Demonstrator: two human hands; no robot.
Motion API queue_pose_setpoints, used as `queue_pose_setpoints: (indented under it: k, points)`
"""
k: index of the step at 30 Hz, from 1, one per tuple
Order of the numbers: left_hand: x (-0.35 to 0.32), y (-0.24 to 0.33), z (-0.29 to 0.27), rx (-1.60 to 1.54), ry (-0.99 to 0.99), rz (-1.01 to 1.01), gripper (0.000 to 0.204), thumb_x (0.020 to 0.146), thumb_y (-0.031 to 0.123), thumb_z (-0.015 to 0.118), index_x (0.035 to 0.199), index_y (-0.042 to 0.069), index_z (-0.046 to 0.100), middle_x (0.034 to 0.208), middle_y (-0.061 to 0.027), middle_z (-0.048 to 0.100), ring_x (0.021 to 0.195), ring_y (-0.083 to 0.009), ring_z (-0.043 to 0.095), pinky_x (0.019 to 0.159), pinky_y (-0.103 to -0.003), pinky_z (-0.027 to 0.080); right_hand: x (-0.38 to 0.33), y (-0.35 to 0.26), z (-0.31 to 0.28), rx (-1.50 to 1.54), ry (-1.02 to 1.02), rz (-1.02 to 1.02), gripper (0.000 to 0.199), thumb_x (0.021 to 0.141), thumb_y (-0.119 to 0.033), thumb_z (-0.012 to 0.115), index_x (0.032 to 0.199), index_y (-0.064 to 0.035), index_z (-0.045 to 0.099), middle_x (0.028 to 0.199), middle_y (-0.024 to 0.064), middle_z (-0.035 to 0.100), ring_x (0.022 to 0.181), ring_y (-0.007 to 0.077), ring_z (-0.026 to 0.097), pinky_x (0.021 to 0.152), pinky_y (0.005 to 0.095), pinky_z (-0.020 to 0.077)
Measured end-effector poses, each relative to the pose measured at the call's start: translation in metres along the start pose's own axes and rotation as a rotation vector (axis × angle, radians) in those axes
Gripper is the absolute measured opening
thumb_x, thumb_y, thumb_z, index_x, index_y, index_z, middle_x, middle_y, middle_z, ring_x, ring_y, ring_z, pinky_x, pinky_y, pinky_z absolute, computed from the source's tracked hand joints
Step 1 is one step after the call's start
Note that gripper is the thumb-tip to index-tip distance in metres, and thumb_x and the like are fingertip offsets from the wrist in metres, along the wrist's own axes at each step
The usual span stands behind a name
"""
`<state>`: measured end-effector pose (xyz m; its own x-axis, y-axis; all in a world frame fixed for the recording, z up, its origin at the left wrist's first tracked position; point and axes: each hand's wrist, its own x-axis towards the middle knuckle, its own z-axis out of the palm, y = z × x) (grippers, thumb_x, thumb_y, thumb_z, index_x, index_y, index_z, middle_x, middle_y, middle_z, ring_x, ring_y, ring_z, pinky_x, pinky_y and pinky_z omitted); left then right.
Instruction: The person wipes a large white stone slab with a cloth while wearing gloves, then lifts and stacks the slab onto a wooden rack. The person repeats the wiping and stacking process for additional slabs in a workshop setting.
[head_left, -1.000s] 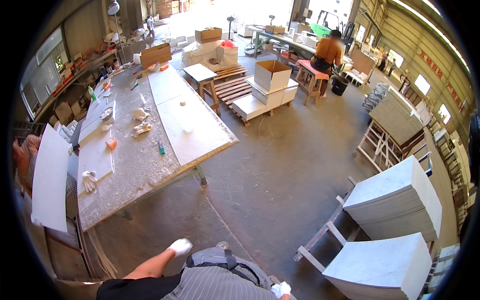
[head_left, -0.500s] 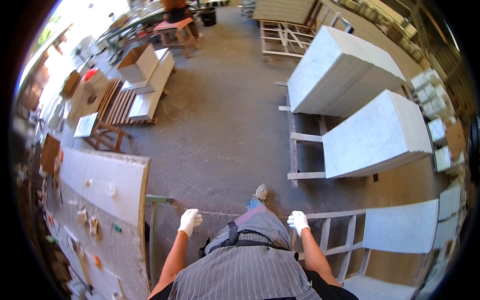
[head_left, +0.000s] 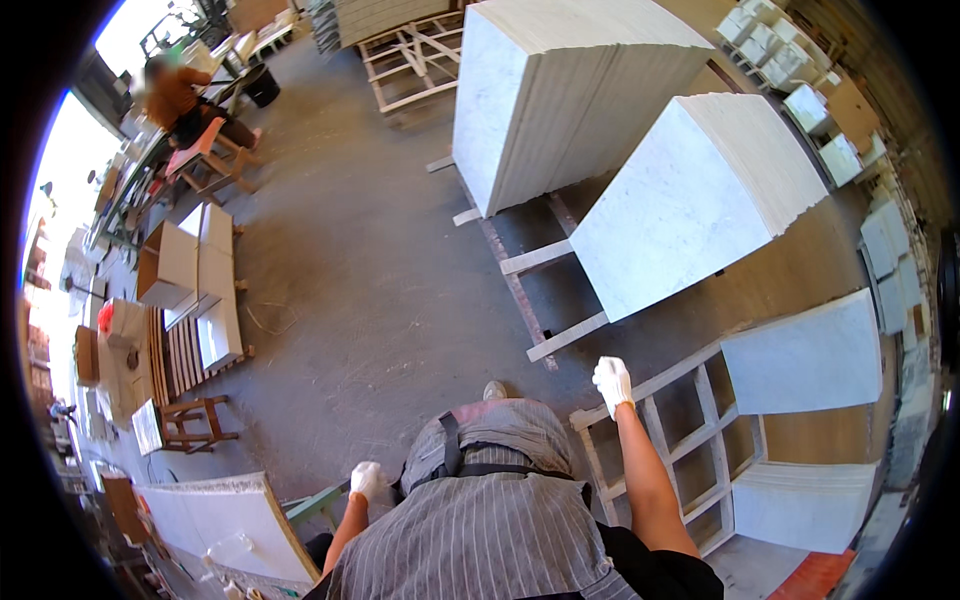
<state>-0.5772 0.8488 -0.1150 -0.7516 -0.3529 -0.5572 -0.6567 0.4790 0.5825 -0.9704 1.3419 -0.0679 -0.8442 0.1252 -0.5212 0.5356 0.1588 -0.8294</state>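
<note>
Both my hands wear white gloves and hang out at the sides of my striped apron [head_left: 490, 535]. My left hand [head_left: 369, 481] is curled closed with nothing showing in it, low beside the green support [head_left: 318, 503] of the worktable. Further forward, my right hand [head_left: 613, 385] makes a loose fist, also with nothing visible in it. It appears just above the left end of a pale slatted frame [head_left: 650, 410]; I see no grip on the frame. Beyond it stands a stack of white marble-like slabs [head_left: 690, 200], with a taller slab stack [head_left: 490, 120] behind.
At lower left is a slab-topped worktable [head_left: 220, 508] with a clear bottle. White boxes [head_left: 215, 260] lie on a slatted pallet at left, near a wooden stool [head_left: 195, 425]. A person [head_left: 180, 105] sits at far left by a black bucket [head_left: 262, 86]. More slabs [head_left: 800, 355] rest at right.
The view has turned to the right, and the slab stacks appear nearer. My right hand has swung forward, while my left has dropped back. The seated person now shows more fully.
</note>
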Motion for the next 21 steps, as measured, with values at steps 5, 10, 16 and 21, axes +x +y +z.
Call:
queue_pose_setpoints:
  k: [5, 10, 16, 21]
  points:
    - [0.119, 0.157, -0.055, -0.491, 0.048, -0.325, 0.025, 0.091, 0.025, 0.061, 0.103, 0.004, 0.063, 0.080, -0.0064, 0.065, 0.067, -0.0152, 0.061, 0.059, -0.032, 0.051, 0.049, -0.070, -0.037, -0.173, 0.313, -0.262, 0.028, 0.097, -0.031, 0.060, 0.110, -0.0057, 0.059, 0.087, 0.0008, 0.060, 0.078, 0.0110, 0.057, 0.071, 0.0288, 0.0475]
    - [0.219, 0.251, -0.079, -0.424, -0.097, -0.118, 0.026, 0.091, 0.025, 0.061, 0.102, 0.001, 0.063, 0.082, -0.0067, 0.066, 0.070, -0.0152, 0.061, 0.063, -0.030, 0.051, 0.086, -0.159, -0.099, -0.055, 0.645, -0.310, 0.043, 0.093, -0.037, 0.064, 0.118, -0.0029, 0.055, 0.111, 0.0140, 0.064, 0.103, 0.0241, 0.061, 0.091, 0.0352, 0.0467]
    - [0.306, 0.279, -0.121, -0.136, -0.187, -0.051, 0.029, 0.089, 0.026, 0.062, 0.100, -0.001, 0.065, 0.082, -0.0081, 0.067, 0.072, -0.0163, 0.063, 0.067, -0.031, 0.052, 0.132, -0.226, -0.160, -0.010, 0.915, -0.310, 0.066, 0.094, -0.044, 0.060, 0.138, 0.0002, 0.040, 0.138, 0.0221, 0.053, 0.128, 0.0303, 0.052, 0.103, 0.0360, 0.0420]
    - [0.383, 0.269, -0.179, -0.035, -0.194, -0.102, 0.030, 0.087, 0.024, 0.061, 0.098, -0.002, 0.067, 0.079, -0.0090, 0.068, 0.067, -0.0152, 0.063, 0.061, -0.030, 0.052, 0.148, -0.271, -0.171, -0.064, 1.073, -0.166, 0.071, 0.094, -0.048, 0.056, 0.141, 0.0012, 0.038, 0.141, 0.0223, 0.051, 0.128, 0.0317, 0.052, 0.104, 0.0380, 0.0411]
